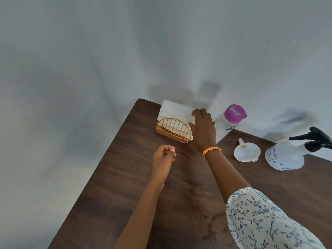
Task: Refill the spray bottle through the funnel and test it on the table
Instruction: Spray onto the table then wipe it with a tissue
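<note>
On the table point(125, 177), the spray bottle point(287, 155) stands right of both hands

Under my right hand point(203, 130) the napkins point(175, 112) are soft white paper, matt and faintly textured. They stand in a holder point(172, 131) of thin gold-painted metal wire with a slight sheen. The table point(136, 186) beneath both my hands is dark wood-grain, smooth, with a dull shine. To the right of my right hand, the funnel point(247, 152) is smooth white plastic, the spray bottle point(285, 156) frosted translucent plastic with a glossy black trigger head. My sleeve point(265, 220) is light printed cloth.
</note>
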Available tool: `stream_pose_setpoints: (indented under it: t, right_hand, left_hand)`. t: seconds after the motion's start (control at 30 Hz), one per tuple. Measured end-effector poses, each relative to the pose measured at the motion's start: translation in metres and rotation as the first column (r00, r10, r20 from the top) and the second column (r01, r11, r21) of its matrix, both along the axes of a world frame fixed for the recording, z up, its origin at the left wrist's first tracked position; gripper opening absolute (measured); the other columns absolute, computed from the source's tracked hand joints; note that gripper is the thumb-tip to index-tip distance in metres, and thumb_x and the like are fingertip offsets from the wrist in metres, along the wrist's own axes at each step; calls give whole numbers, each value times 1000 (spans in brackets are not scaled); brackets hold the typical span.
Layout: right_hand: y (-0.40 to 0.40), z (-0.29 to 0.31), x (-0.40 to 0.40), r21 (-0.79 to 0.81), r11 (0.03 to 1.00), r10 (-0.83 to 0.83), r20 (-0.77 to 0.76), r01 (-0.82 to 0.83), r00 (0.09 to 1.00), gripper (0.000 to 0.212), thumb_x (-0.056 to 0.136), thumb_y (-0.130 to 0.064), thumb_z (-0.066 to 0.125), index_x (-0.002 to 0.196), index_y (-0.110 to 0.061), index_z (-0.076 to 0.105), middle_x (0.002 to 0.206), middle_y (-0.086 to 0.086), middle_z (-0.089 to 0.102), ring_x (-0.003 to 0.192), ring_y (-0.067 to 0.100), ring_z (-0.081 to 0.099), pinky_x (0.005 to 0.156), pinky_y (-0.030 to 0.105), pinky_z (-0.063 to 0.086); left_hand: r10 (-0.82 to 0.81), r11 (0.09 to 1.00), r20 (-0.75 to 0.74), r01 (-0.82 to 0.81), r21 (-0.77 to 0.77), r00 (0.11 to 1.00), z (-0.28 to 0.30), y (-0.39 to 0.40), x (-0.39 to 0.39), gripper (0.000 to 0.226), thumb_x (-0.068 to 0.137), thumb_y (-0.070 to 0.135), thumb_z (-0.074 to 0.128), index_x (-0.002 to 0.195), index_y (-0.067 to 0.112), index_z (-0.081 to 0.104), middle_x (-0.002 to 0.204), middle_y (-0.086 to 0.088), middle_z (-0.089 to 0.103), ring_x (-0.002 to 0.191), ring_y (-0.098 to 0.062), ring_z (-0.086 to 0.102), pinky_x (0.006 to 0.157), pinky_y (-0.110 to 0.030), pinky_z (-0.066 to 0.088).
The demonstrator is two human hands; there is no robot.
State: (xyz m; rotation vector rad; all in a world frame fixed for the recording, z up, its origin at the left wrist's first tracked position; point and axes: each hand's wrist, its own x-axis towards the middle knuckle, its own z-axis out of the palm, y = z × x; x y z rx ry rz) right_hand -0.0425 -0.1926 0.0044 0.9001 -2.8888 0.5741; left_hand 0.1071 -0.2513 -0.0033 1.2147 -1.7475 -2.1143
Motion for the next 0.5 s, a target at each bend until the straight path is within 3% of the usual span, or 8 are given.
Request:
stream_pose_setpoints:
  t: [0.07,0.17,0.3,0.43,0.5]
  right_hand:
    - [-2,0,-2,7,1000,-1,2,1,1000,35,85,-16,62,117,-9,50,118,12,54,110,27,48,73,37,50]
    - [-3,-2,-8,68,998,-6,-58,10,998,17,91,-17,52,105,-7,57,107,9,61,105,25,48,65,33,43]
    - [-4,-1,-8,38,999,-10,-86,14,996,12,91,-10,50,97,-6,58,101,9,61,98,25,48,60,29,35]
    - [-7,4,0,-93,995,27,-119,-39,992,10,83,-4,56,92,-2,57,100,15,58,95,31,49,70,38,49]
    - [-7,8,3,-153,987,24,-181,-52,983,10,81,-8,54,89,-4,56,97,15,58,90,31,52,74,39,44]
  left_hand:
    - [-5,1000,8,5,4,1000,1,0,0,6,93,21,52,91,24,57,88,2,61,80,-9,56,71,-18,45]
    - [-10,1000,6,10,2,1000,2,0,-1,7,93,21,52,89,26,56,88,2,61,80,-8,56,70,-17,45]
    - [-19,1000,-6,19,-13,1000,4,-2,-2,8,93,21,51,89,25,56,87,3,61,79,-8,56,69,-17,44]
    - [-21,1000,-3,21,-19,1000,7,-3,-4,8,93,21,51,90,25,56,88,2,61,80,-9,56,70,-17,45]
    - [-20,999,4,20,-27,1000,9,-2,-6,6,93,22,51,91,24,57,88,2,62,81,-9,57,68,-17,45]
